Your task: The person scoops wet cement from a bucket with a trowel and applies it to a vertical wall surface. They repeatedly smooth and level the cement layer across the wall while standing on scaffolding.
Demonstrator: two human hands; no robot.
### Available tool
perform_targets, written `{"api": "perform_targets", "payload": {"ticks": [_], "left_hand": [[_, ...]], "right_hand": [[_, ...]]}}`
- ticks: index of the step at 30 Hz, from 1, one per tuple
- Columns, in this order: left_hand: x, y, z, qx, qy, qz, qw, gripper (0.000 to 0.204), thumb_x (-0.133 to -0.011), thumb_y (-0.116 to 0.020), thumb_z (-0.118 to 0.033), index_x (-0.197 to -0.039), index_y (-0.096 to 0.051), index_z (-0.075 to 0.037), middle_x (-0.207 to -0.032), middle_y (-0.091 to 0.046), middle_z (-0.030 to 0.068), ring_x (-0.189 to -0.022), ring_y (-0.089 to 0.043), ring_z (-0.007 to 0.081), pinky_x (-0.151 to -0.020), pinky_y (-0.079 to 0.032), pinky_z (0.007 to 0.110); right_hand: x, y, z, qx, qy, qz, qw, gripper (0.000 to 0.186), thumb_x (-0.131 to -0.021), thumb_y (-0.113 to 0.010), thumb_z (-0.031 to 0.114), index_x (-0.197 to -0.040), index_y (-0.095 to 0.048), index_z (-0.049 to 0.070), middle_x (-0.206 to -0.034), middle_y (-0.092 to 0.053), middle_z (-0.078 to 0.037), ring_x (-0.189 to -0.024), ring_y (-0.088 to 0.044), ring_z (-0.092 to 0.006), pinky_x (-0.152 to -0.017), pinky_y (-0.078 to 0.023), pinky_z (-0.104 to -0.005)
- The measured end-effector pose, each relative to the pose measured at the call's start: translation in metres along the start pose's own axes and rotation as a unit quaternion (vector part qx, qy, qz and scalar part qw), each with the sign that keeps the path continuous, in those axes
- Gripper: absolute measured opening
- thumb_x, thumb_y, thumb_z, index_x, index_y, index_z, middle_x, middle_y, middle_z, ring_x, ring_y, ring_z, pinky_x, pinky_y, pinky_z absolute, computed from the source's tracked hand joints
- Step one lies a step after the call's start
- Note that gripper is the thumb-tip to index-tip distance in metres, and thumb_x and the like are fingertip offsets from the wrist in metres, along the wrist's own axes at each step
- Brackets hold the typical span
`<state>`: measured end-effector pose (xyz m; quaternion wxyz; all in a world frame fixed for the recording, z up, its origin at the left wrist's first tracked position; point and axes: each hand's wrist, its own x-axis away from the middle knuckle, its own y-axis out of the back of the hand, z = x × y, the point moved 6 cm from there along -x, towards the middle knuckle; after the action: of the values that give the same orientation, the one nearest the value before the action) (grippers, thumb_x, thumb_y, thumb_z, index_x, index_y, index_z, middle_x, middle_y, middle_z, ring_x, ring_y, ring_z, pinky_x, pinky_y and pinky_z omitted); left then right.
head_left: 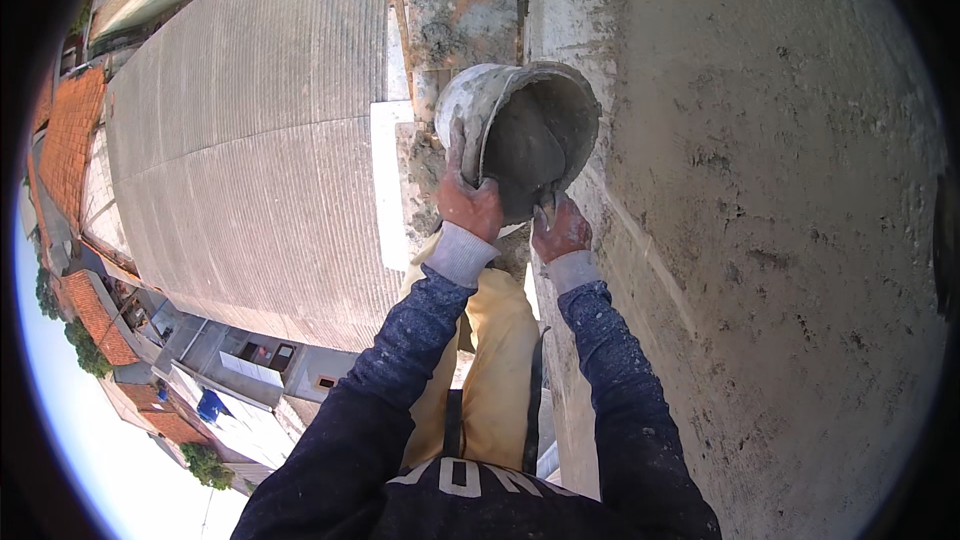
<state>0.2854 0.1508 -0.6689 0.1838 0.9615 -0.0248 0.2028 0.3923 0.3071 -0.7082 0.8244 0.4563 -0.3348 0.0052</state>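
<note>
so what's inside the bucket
Inside the bucket is a grey, wet-looking mix. It covers the wall beneath it, so anything under or buried in it can't be seen.

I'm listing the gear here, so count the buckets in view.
1: the grey-smeared bucket, tilted, upper middle of the picture, left hand on its side, right hand at its rim. More could be hidden.

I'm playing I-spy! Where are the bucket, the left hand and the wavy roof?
Bucket (463,103), head view: on its outer wall.
Left hand (470,204), head view: on its back.
Wavy roof (250,160), head view: middle of its ridged surface.
</note>
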Motion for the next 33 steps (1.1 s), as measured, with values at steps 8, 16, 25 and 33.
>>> {"api": "perform_targets", "payload": {"ticks": [8,16,25,33], "left_hand": [[-0.007,0.022,0.047,0.030,0.075,-0.032,0.996,0.029,-0.070,-0.057,-0.007,-0.095,-0.059,0.007,-0.077,-0.064,0.0195,-0.072,-0.062,0.0316,-0.068,-0.049,0.039],[-0.011,0.081,0.100,0.153,0.136,-0.107,0.973,0.036,-0.073,-0.054,-0.003,-0.109,-0.058,0.004,-0.096,-0.065,0.0102,-0.083,-0.061,0.0204,-0.076,-0.048,0.030],[-0.007,0.183,0.124,0.093,0.195,-0.207,0.954,0.039,-0.073,-0.054,0.000,-0.112,-0.055,0.005,-0.099,-0.064,0.0100,-0.079,-0.060,0.0193,-0.070,-0.049,0.030],[0.026,0.218,0.091,0.135,0.147,-0.214,0.956,0.038,-0.073,-0.052,0.001,-0.111,-0.054,0.007,-0.092,-0.063,0.0089,-0.073,-0.058,0.0190,-0.066,-0.049,0.030]], "right_hand": [[0.025,-0.003,-0.019,-0.084,0.020,-0.028,0.996,0.040,-0.081,-0.064,0.026,-0.110,-0.049,0.002,-0.096,-0.063,-0.022,-0.086,-0.062,-0.0420,-0.075,-0.049,-0.0497],[0.054,0.009,0.013,-0.084,0.051,0.042,0.994,0.041,-0.083,-0.063,0.026,-0.113,-0.047,0.002,-0.090,-0.062,-0.025,-0.081,-0.062,-0.0412,-0.068,-0.050,-0.0486],[0.030,0.095,0.000,-0.306,-0.156,0.358,0.868,0.051,-0.083,-0.061,0.034,-0.121,-0.050,0.001,-0.096,-0.061,-0.021,-0.085,-0.061,-0.0337,-0.077,-0.048,-0.0405],[0.162,0.355,-0.063,0.005,-0.112,-0.259,0.959,0.039,-0.090,-0.055,0.018,-0.123,-0.048,-0.002,-0.094,-0.063,-0.020,-0.083,-0.064,-0.0295,-0.074,-0.049,-0.0347]]}}
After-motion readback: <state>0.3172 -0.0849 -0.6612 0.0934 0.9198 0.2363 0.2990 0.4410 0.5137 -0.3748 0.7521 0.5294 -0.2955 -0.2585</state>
